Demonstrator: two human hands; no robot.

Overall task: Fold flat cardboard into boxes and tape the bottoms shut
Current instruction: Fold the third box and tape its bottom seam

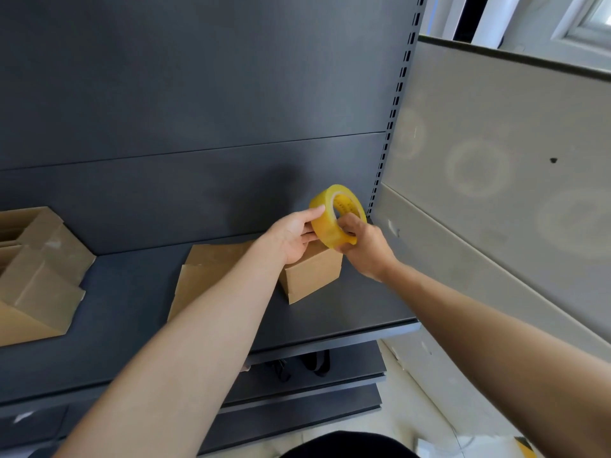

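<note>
the right hand (363,249) had its grip clenched on the yellow roll of clear packing tape (327,223), thumb hooked through the core and fingers curled under the rim. the left hand (294,234) was not clasping. its fingers (314,213) lay nearly straight against the roll's outer band, and i couldn't tell whether a loose end was under them. the roll hung in the air just above the small folded brown cardboard box (310,276), which stood on the dark grey shelf (132,292). to my eye the roll was light and stiff, but slick on its glossy face, so the core looked the surer hold. the box seemed light too, thin-walled, likely to slide or dent unless steadied near an edge. beside it lay a flat brown cardboard sheet (205,269), and well off to the left sat more folded brown cardboard boxes (36,276).
</note>
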